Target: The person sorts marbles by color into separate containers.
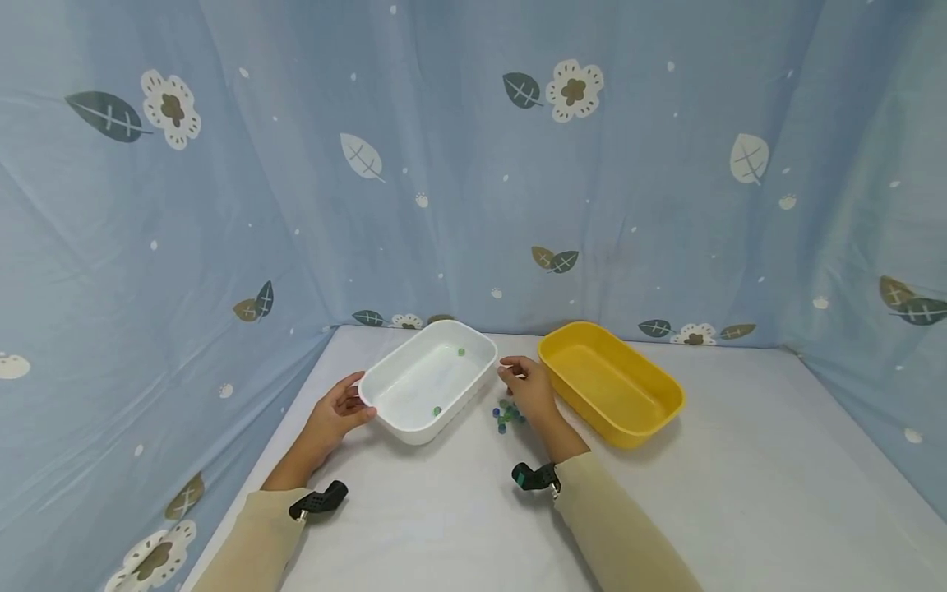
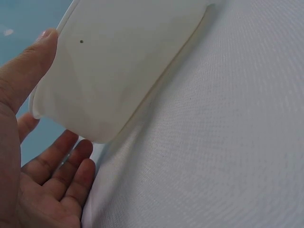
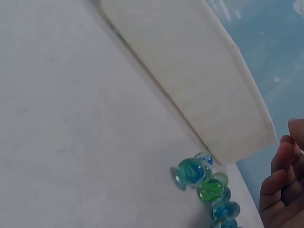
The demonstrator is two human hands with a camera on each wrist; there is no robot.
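Note:
A white rectangular basin [image 1: 432, 374] stands left of the middle, with two greenish marbles [image 1: 437, 410] inside it. My left hand [image 1: 331, 421] grips its near left end; in the left wrist view the thumb [image 2: 35, 61] lies at the rim and the other fingers are at the end wall. Just off the basin's right side, my right hand [image 1: 531, 393] has its thumb and fingers bent toward each other. I cannot tell whether a marble is between them. Below that hand lies a cluster of green and blue glass marbles [image 3: 210, 190], close against the basin's outer wall.
To the right of my right hand stands a yellow basin [image 1: 608, 374], with nothing seen inside. White cloth [image 1: 459, 510] covers the table. A blue patterned curtain [image 1: 459, 205] hangs behind and along the sides. Both wrists carry small black cameras [image 1: 320, 500].

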